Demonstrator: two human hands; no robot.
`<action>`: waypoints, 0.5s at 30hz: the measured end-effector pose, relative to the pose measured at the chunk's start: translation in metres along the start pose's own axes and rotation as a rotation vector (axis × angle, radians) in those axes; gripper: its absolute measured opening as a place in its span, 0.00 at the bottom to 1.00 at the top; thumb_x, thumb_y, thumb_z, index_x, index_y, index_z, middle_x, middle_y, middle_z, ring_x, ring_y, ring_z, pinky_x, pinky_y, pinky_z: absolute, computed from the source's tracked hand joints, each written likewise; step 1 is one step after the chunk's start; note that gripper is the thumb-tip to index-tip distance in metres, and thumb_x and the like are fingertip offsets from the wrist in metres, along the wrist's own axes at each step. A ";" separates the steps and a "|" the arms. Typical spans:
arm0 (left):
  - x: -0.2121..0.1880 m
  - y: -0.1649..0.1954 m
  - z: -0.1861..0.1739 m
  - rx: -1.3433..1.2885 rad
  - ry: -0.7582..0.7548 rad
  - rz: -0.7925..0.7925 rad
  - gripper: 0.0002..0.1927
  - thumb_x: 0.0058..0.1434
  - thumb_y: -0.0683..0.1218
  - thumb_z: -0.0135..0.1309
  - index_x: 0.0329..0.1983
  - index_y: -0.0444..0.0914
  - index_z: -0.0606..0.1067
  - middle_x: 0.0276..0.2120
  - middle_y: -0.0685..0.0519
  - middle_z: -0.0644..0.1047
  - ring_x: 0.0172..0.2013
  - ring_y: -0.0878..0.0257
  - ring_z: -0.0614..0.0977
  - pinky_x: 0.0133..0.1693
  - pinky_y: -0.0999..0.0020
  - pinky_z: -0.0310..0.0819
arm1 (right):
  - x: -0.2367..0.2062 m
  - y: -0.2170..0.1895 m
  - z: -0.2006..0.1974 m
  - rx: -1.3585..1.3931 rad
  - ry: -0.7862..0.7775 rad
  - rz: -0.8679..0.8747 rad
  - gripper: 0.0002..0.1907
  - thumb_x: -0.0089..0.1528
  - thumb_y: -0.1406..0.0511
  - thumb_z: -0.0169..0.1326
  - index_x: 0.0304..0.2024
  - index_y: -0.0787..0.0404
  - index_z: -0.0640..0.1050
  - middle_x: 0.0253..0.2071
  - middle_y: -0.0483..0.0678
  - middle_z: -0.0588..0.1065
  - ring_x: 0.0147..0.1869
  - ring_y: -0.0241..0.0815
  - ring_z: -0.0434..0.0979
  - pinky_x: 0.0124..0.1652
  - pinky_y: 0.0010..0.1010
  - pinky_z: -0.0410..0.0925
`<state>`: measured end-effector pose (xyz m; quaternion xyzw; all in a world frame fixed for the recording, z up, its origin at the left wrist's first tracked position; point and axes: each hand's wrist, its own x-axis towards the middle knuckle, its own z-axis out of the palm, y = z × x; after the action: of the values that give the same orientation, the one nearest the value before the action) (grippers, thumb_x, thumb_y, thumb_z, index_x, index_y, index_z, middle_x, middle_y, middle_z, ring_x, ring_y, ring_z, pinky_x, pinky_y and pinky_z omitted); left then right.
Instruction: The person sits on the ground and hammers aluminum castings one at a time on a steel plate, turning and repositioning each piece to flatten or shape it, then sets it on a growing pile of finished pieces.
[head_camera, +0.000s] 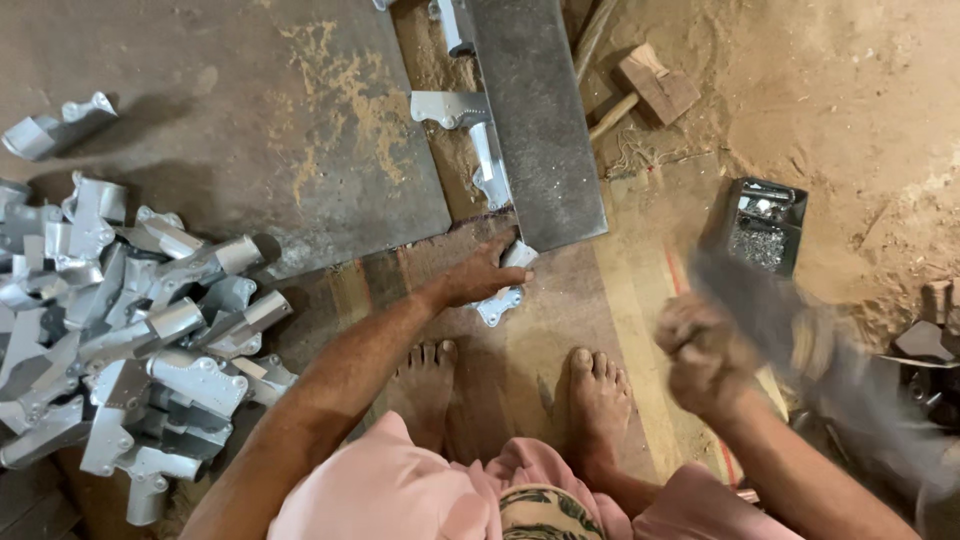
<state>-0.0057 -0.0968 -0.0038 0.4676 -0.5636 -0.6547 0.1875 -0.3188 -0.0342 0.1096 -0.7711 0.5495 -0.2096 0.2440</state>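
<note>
A shiny metal bracket is seen near the middle of the frame, lying at the lower corner of a long grey board. It is pressed down by the left hand, whose fingers are laid flat and close together over its top. The bracket touches the board's edge. More brackets of the same kind are lined up along the left edge of that board, higher in the frame.

At the right of the frame, the right hand is shown as a closed fist. It is wrapped around the handle of a tool. The tool is so blurred that its kind cannot be told.

At the left of the frame, a big pile of silver metal parts is heaped on the floor. One loose part is set apart in the upper left.

A wooden mallet is laid on the sandy ground at the top, just right of the board. A small dark tray of nails is found in the upper right, well apart from the bracket.

Two bare feet are planted on the floor below the bracket, and pink cloth is seen at the bottom edge.
</note>
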 end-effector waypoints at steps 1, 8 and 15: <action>0.001 -0.001 0.001 0.002 0.001 0.009 0.51 0.55 0.61 0.58 0.76 0.32 0.56 0.71 0.42 0.64 0.69 0.54 0.66 0.67 0.64 0.58 | 0.003 0.001 0.006 -0.055 -0.116 -0.026 0.15 0.68 0.55 0.52 0.45 0.60 0.73 0.29 0.61 0.77 0.36 0.62 0.79 0.37 0.50 0.70; 0.005 -0.003 0.005 0.122 0.013 0.002 0.54 0.59 0.62 0.61 0.77 0.31 0.50 0.75 0.38 0.56 0.73 0.49 0.58 0.70 0.62 0.50 | 0.014 0.008 0.015 -0.175 -0.196 0.197 0.18 0.66 0.56 0.55 0.48 0.63 0.71 0.33 0.63 0.77 0.39 0.65 0.78 0.39 0.52 0.69; 0.003 -0.001 0.002 0.046 -0.033 -0.126 0.52 0.57 0.60 0.58 0.78 0.39 0.47 0.75 0.43 0.55 0.73 0.49 0.59 0.69 0.60 0.53 | -0.001 0.014 0.017 -0.208 -0.348 0.183 0.18 0.65 0.53 0.52 0.43 0.61 0.74 0.29 0.64 0.77 0.36 0.66 0.78 0.36 0.53 0.69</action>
<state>-0.0085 -0.0970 -0.0063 0.4956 -0.5509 -0.6596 0.1259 -0.3191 -0.0350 0.0875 -0.7635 0.5855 0.0074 0.2725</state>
